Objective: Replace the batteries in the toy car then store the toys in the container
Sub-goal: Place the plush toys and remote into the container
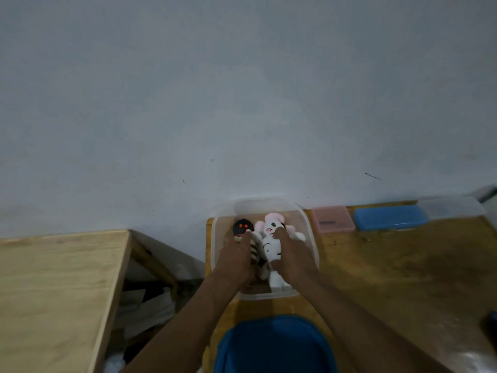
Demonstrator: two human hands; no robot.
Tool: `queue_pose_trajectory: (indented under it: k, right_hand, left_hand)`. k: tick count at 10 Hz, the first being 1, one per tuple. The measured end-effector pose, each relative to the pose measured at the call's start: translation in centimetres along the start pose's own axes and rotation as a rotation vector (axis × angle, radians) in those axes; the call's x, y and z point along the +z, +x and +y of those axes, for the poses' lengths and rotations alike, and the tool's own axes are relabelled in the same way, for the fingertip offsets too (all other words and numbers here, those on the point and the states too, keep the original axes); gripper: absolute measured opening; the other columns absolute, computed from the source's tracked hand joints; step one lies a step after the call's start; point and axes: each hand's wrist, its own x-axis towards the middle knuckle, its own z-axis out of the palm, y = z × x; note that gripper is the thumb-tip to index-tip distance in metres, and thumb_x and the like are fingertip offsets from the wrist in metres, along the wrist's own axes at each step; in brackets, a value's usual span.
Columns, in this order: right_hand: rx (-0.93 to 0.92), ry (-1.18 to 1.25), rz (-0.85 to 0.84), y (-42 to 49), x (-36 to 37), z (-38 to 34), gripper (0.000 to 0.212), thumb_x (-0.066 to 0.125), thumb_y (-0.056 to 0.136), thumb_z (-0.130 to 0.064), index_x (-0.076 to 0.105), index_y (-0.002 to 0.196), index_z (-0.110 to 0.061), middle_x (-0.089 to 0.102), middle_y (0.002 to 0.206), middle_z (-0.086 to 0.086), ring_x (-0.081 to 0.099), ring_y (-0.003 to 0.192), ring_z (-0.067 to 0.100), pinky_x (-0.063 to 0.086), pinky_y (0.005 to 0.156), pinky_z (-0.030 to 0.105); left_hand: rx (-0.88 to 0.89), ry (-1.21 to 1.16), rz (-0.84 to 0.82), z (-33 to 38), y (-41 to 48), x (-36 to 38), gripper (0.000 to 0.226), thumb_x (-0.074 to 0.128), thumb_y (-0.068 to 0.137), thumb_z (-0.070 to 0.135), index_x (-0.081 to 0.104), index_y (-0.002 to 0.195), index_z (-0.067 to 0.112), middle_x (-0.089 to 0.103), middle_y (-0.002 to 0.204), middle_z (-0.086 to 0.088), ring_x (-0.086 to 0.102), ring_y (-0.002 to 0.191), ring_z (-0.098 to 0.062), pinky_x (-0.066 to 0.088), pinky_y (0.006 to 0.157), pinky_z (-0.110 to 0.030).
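A clear plastic container (309, 232) stands on the wooden table against the wall. Inside it lie a black-headed striped plush toy (242, 227) on the left and a white and pink plush toy (271, 238) on the right. My left hand (236, 259) is inside the container and rests on the striped toy, its fingers around the body. My right hand (291, 254) grips the white toy, thumb up by its face. No toy car shows in this view.
A blue lid (274, 345) lies at the table's near edge below the container. A pink case (333, 219), a blue case (390, 218) and another clear container (451, 207) line the wall at right. A second wooden table (53, 286) stands left, across a cluttered gap.
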Motion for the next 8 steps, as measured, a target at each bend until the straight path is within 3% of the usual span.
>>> queue_pose_trajectory:
  k: [1,2,3,4,6,8]
  right_hand:
    - [0.013,0.015,-0.015,0.2,0.3,0.1,0.061,0.069,0.081,-0.018,0.035,0.130,-0.026,0.058,0.121,0.009,0.059,0.099,0.024,0.046,0.070,0.031]
    - [-0.003,0.042,-0.040,0.2,0.1,0.2,0.066,0.071,0.079,-0.020,0.034,0.134,-0.027,0.056,0.123,0.011,0.058,0.101,0.027,0.048,0.075,0.032]
    - [-0.030,0.053,-0.030,-0.2,-0.5,0.0,0.076,0.074,0.078,-0.023,0.030,0.139,-0.030,0.056,0.126,0.009,0.058,0.106,0.029,0.049,0.079,0.033]
    - [-0.080,0.040,-0.033,-0.9,-1.3,0.1,0.067,0.069,0.081,-0.024,0.034,0.138,-0.027,0.059,0.122,0.011,0.060,0.102,0.030,0.049,0.079,0.033]
    - [-0.179,-0.052,0.125,-4.7,-3.8,0.1,0.053,0.058,0.091,-0.028,0.036,0.139,-0.031,0.053,0.124,0.010,0.056,0.107,0.028,0.045,0.077,0.032]
    - [-0.338,-0.084,0.229,-10.5,-4.6,1.9,0.041,0.054,0.090,-0.038,0.047,0.129,-0.025,0.051,0.127,0.006,0.048,0.114,0.024,0.046,0.086,0.033]
  left_hand:
    - [0.044,0.145,-0.043,0.0,-0.2,0.4,0.075,0.064,0.090,0.016,0.019,0.150,0.016,0.030,0.147,-0.014,0.057,0.097,-0.012,0.046,0.077,-0.008]
    - [0.023,0.240,-0.049,0.4,-0.3,0.3,0.097,0.074,0.081,0.018,0.007,0.152,0.018,0.021,0.148,-0.018,0.055,0.113,-0.028,0.047,0.089,-0.029]
    - [0.022,0.275,-0.057,0.7,-0.7,0.1,0.105,0.076,0.080,0.022,0.001,0.153,0.017,0.020,0.149,-0.022,0.050,0.121,-0.036,0.045,0.099,-0.038]
    - [0.060,0.265,-0.019,0.9,-1.8,-0.4,0.106,0.076,0.080,0.027,0.001,0.154,0.016,0.020,0.151,-0.020,0.040,0.131,-0.036,0.040,0.108,-0.041]
    - [0.170,0.289,0.197,2.1,-6.7,-2.0,0.073,0.062,0.089,0.032,0.023,0.149,0.019,0.036,0.145,-0.014,0.044,0.126,-0.031,0.043,0.103,-0.038]
    - [0.184,0.336,0.341,2.1,-13.3,-0.6,0.047,0.052,0.093,0.033,0.040,0.136,0.019,0.047,0.135,-0.010,0.052,0.114,-0.029,0.050,0.091,-0.040]
